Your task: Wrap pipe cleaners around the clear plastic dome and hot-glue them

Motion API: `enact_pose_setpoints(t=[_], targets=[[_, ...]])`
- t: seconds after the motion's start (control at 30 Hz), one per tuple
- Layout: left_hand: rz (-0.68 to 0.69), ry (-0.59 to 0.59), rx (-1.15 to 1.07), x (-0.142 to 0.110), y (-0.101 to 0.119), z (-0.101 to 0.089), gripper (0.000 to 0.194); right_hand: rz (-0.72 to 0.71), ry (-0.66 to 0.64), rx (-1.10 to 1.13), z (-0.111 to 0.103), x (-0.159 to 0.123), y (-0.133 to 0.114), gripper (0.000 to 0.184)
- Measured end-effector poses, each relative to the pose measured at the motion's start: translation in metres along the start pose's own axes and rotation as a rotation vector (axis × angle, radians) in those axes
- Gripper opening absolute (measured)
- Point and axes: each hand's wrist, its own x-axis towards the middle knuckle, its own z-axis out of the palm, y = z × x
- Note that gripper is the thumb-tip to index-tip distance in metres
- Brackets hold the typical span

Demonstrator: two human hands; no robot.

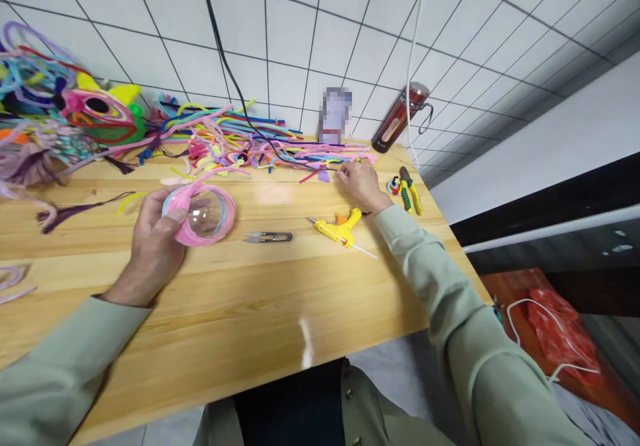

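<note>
My left hand (pixel 157 239) grips a pink ring (pixel 225 229) wound from fuzzy pipe cleaners, with a pale blue strip inside and a clear dome (pixel 204 214) in its middle. A loose pink end sticks out from its top to the right. At the back right, my right hand (pixel 361 185) has its fingers pinched together on the thin black cord (pixel 295 163), by the edge of the pipe cleaner pile. Below that wrist lies a yellow glue gun (pixel 340 229) with a white glue stick in its rear. Grey thread snips (pixel 269 237) rest between both hands.
Colourful pipe cleaners (pixel 235 126) stretch along the wall, beside a pink and green mask-like figure (pixel 103 113) at left. A red-brown flask (pixel 400 118), a blurred upright item (pixel 334 116) and yellow-green pliers (pixel 411 191) stand or lie towards the back right.
</note>
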Motion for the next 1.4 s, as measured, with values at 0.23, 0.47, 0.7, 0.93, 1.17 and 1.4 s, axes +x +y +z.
enact_pose_setpoints(t=[0.23,0.47,0.7,0.93,1.17,1.4], targets=[[-0.046,-0.008,-0.003,-0.003,0.001,-0.001,0.073,0.195,0.083,0.033,-0.004,0.018,0.029,0.033],[-0.088,0.002,-0.015,-0.004,0.005,0.003,0.073,0.199,0.075,0.064,-0.008,0.022,0.040,0.029],[-0.126,-0.017,0.072,-0.009,0.007,-0.005,0.063,-0.152,0.236,0.317,-0.015,-0.035,0.042,0.031],[-0.210,0.029,0.130,-0.010,0.013,-0.008,0.058,-0.309,0.154,0.377,-0.001,-0.075,0.044,0.023],[-0.229,0.011,0.237,-0.014,0.017,-0.013,0.051,-0.350,0.217,0.398,-0.008,-0.076,0.043,0.022],[-0.185,0.056,0.346,-0.017,0.022,-0.013,0.051,-0.334,0.299,0.462,-0.013,-0.119,0.050,0.016]])
